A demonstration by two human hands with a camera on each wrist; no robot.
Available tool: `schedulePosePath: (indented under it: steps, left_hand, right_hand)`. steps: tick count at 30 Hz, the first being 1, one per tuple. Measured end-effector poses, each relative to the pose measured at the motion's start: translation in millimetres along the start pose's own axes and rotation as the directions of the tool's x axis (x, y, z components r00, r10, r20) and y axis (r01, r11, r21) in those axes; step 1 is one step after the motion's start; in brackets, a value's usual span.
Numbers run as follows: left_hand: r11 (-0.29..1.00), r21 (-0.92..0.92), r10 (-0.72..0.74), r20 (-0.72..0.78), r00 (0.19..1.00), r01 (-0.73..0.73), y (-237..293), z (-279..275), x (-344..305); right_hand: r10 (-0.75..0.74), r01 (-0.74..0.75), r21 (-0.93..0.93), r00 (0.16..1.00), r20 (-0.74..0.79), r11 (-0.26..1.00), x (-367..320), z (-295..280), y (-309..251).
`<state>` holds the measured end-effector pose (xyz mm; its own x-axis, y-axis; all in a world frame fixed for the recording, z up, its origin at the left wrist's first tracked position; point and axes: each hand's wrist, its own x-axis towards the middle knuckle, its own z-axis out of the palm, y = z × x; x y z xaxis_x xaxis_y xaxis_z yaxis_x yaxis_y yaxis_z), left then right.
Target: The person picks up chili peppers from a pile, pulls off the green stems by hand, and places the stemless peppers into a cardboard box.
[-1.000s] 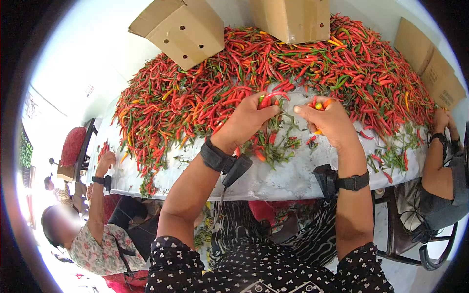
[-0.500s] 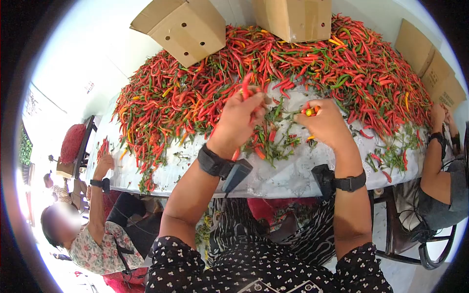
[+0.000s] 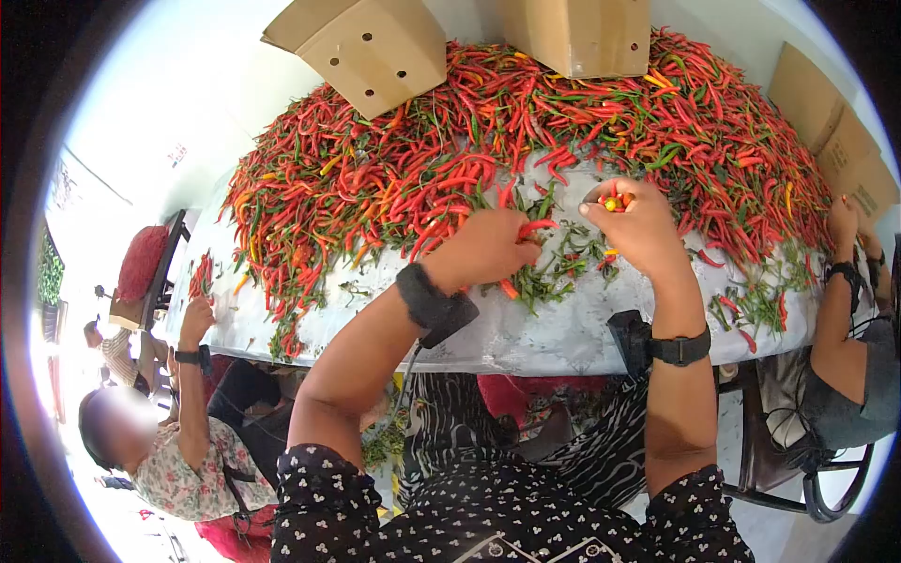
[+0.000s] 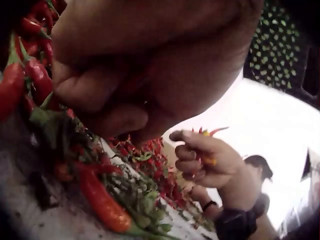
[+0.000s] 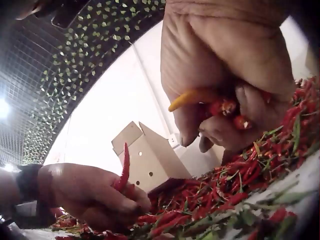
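My left hand (image 3: 483, 249) is low over the table, its fingers curled around a red chili pepper (image 5: 125, 167) that sticks up out of the fist. From the head view the back of the hand covers most of what it holds. The right hand (image 3: 643, 230) grips a small bunch of chili peppers, among them a yellow-orange chili (image 5: 192, 97) and red ones whose ends show between the fingers. Below and between the hands lie green stems and leaves (image 3: 554, 277). Close under the left hand is a loose red chili (image 4: 102, 200).
A large heap of red chilies (image 3: 375, 178) curves around the far side of the white-covered table (image 3: 450, 342). Cardboard boxes (image 3: 375, 61) stand behind it. Another person (image 3: 202, 460) sits at the left, and another's arm (image 3: 840, 319) reaches in at the right.
My left hand raised a red chili, then came down and slightly toward me over the stems. The right hand has barely moved and keeps its bunch of chilies.
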<state>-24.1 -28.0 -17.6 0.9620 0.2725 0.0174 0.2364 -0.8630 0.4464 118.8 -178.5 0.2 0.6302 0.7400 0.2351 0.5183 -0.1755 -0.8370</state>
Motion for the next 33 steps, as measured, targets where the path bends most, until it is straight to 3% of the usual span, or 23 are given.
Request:
schedulePosePath:
  steps: [1,3,7,9,10,11,12,13,15,16,18,19,21,28,30,31,33]
  left_hand:
    - [1.000,-0.001,-0.001,-0.001,1.000,0.001,3,3,1]
    - [0.967,0.244,0.081,-0.054,0.995,-0.066,7,6,2]
    - [0.939,0.341,0.034,0.005,0.999,-0.033,10,6,7]
    - [0.992,-0.031,0.125,-0.039,0.991,-0.126,6,0,8]
    - [0.991,-0.030,0.128,-0.036,0.991,-0.129,8,-4,6]
    - [0.952,-0.305,0.002,-0.018,1.000,-0.007,10,-8,3]
    - [0.825,-0.553,-0.117,0.032,0.993,0.115,13,-13,0]
    - [0.825,-0.553,-0.119,0.030,0.992,0.116,9,-13,-2]
    - [0.326,-0.938,-0.089,0.095,0.992,0.119,1,-13,-6]
    - [0.325,-0.938,-0.091,0.091,0.992,0.116,3,-13,-8]
    - [0.061,-0.996,-0.129,0.050,0.990,0.058,12,-11,-14]
    - [0.060,-0.997,-0.131,0.046,0.990,0.054,12,-10,-16]
    - [0.058,-0.998,-0.074,0.021,0.997,0.025,13,-8,-20]
    - [0.072,-0.997,-0.123,-0.028,0.992,-0.019,21,-11,-26]
    - [0.207,-0.977,-0.115,-0.074,0.991,-0.049,21,-10,-25]
    - [0.205,-0.978,-0.108,-0.068,0.992,-0.045,24,-11,-25]
    - [0.702,-0.698,-0.194,-0.380,0.904,-0.143,36,-11,-24]
  right_hand:
    - [0.002,-0.002,-0.014,1.000,0.013,1.000,0,0,-1]
    - [-0.025,0.025,0.008,1.000,-0.006,1.000,0,4,3]
    - [-0.056,0.056,0.033,0.998,0.006,0.998,0,1,4]
    - [-0.007,0.005,0.052,0.999,0.035,0.999,-1,-2,-2]
    - [0.041,-0.046,0.069,0.997,0.069,0.997,-2,-3,-4]
    - [0.043,-0.048,0.069,0.997,0.067,0.996,-3,-2,-3]
    - [0.043,-0.057,0.152,0.995,0.095,0.987,-3,0,-2]
    - [0.040,-0.068,0.233,0.992,0.124,0.970,-3,2,-1]
    - [0.031,-0.081,0.280,0.983,0.179,0.957,-6,7,-5]
    - [0.024,-0.100,0.323,0.973,0.229,0.941,-8,10,-6]
    - [0.052,-0.163,0.361,0.954,0.297,0.918,-10,15,-10]
    - [0.079,-0.230,0.395,0.929,0.362,0.889,-11,18,-11]
    - [0.095,-0.237,0.380,0.929,0.358,0.894,-14,23,-16]
    - [0.070,-0.249,0.522,0.938,0.338,0.816,-19,24,-16]
    - [0.066,-0.231,0.529,0.948,0.311,0.817,-19,24,-15]
    - [0.061,-0.227,0.537,0.949,0.309,0.813,-17,25,-13]
    - [0.081,-0.232,0.543,0.954,0.287,0.807,-15,26,-9]
